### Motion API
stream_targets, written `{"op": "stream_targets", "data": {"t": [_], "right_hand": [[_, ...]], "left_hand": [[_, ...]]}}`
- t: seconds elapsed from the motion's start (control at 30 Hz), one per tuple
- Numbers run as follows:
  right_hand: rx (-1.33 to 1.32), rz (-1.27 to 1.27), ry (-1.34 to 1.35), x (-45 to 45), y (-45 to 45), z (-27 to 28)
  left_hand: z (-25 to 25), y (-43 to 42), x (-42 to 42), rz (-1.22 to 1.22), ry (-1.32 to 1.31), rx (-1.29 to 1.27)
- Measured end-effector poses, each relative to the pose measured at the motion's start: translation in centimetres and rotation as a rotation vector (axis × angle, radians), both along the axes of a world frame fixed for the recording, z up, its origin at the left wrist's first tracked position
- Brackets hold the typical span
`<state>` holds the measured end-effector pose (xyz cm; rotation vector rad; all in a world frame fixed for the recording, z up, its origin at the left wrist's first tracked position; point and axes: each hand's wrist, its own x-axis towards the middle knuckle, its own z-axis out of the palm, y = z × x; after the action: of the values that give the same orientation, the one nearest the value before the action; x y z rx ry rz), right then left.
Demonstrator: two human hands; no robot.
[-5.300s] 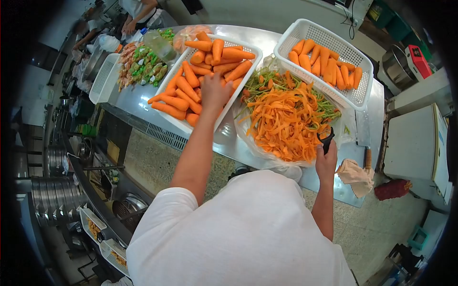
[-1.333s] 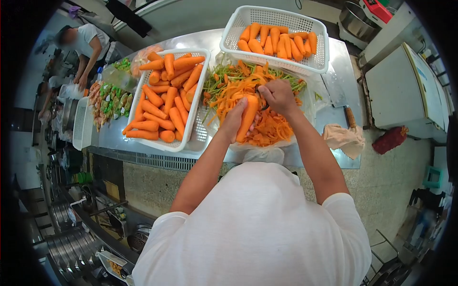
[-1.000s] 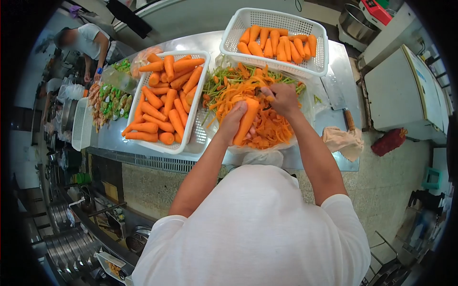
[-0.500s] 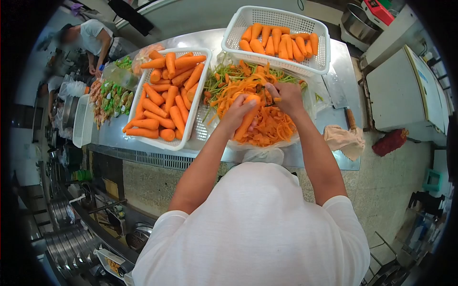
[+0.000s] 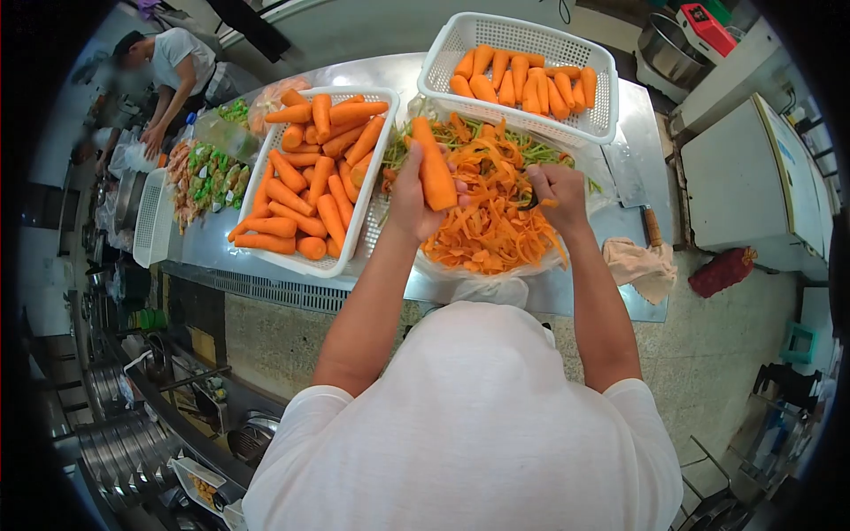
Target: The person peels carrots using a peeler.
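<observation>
My left hand [image 5: 410, 196] is closed around a large carrot [image 5: 434, 166], held upright at a slight tilt above the peelings. My right hand [image 5: 563, 196], to the right of it and apart from the carrot, grips a small dark peeler [image 5: 529, 203], partly hidden by the fingers. Below both hands lies a heap of orange carrot peelings [image 5: 487, 239] on clear plastic, with green carrot tops [image 5: 456, 133] behind. On the left stands a white perforated basket [image 5: 386, 119] full of carrots [image 5: 288, 196]. Another white basket [image 5: 606, 115] at the back holds more carrots [image 5: 522, 84].
A cleaver [image 5: 625, 177] and a beige cloth [image 5: 639, 268] lie on the metal table's [image 5: 354, 73] right side. Wrapped greens [image 5: 211, 177] sit at the left end, where another person [image 5: 181, 66] works. A white chest [image 5: 753, 177] stands to the right.
My hands have moved apart. The left has lifted the carrot up and to the left, and the right has drawn away to the right with the peeler.
</observation>
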<state>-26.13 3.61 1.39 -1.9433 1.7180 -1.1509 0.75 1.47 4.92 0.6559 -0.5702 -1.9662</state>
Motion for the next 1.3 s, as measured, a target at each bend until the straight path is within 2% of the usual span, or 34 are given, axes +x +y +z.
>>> {"op": "stream_targets", "data": {"t": [0.07, 0.13, 0.2, 0.3, 0.37, 0.4, 0.47, 0.53, 0.6, 0.67, 0.73, 0.77, 0.87, 0.93, 0.97, 1.0, 1.03, 1.07, 1.13, 1.17, 1.23, 1.3], "right_hand": [[-0.064, 0.074, 0.056, 1.3, 0.3, 0.9], [-0.279, 0.176, 0.178, 3.1, 0.7, 2.4], [-0.288, 0.259, 0.194, 4.8, 0.9, 3.5], [-0.344, 0.376, 0.237, 5.3, 0.0, 3.5], [-0.391, 0.414, 0.262, 5.0, -1.6, 3.1], [-0.398, 0.36, 0.294, 4.2, -2.9, 2.7], [-0.406, 0.303, 0.325, 2.4, -4.8, 2.1], [-0.295, 0.063, 0.419, 1.4, -6.0, 2.2], [-0.214, 0.081, 0.373, 1.6, -5.8, 2.8], [-0.125, 0.106, 0.333, 2.9, -4.0, 3.7], [-0.405, 0.348, 0.312, 6.0, -2.0, 4.4], [-0.406, 0.347, 0.313, 6.5, -2.2, 4.3], [-0.55, 0.406, 0.281, 6.4, -3.4, 3.2], [-0.441, 0.185, 0.368, 3.7, -5.8, 3.0], [-0.445, 0.183, 0.369, 2.5, -6.4, 2.8], [-0.417, 0.074, 0.4, 1.8, -6.6, 3.3], [-0.391, -0.033, 0.429, 1.6, -6.8, 3.5], [-0.393, -0.026, 0.431, 1.8, -6.4, 3.4], [-0.39, 0.181, 0.399, 4.2, -3.6, 5.1], [-0.392, 0.183, 0.401, 5.5, -2.6, 5.3], [-0.514, 0.405, 0.373, 7.3, -1.1, 4.9], [-0.49, 0.316, 0.398, 5.8, -3.1, 3.4]], "left_hand": [[-0.9, 0.1, -1.3, 0.046, -0.061, 0.088], [-2.2, -0.1, -1.5, -0.155, -0.078, 0.135], [-2.2, 0.3, -3.1, -0.105, -0.138, 0.154], [-1.5, 1.1, -3.8, -0.145, -0.029, 0.294], [-3.0, 0.9, -2.5, -0.37, 0.034, 0.176], [-3.5, 0.4, -1.6, -0.369, 0.035, 0.174], [-4.2, -0.2, 0.1, -0.606, 0.05, 0.105], [-3.4, 0.2, 0.3, -0.578, 0.038, 0.113], [-2.4, 0.2, 0.1, -0.54, 0.029, 0.118], [-1.8, 0.5, -1.1, -0.246, -0.091, 0.22], [-3.3, -0.6, -2.0, -0.19, -0.063, 0.222], [-4.1, -1.2, -2.2, -0.144, -0.042, 0.225], [-3.0, -0.5, -1.8, -0.283, -0.113, 0.148], [-2.1, -0.3, -0.8, -0.354, -0.205, 0.135], [-1.8, -0.2, -0.6, -0.419, -0.293, 0.121], [-1.9, -0.1, -0.6, -0.419, -0.293, 0.12], [-2.1, -0.1, -0.6, -0.401, -0.181, 0.135], [-2.3, -0.1, -0.6, -0.378, -0.068, 0.15], [-3.3, -0.6, -1.4, -0.32, -0.035, 0.19], [-3.6, -0.9, -1.9, -0.271, -0.009, 0.228], [-2.1, -0.7, -2.7, -0.216, -0.004, 0.299], [-2.5, -0.6, -2.1, -0.164, -0.01, 0.379]]}}
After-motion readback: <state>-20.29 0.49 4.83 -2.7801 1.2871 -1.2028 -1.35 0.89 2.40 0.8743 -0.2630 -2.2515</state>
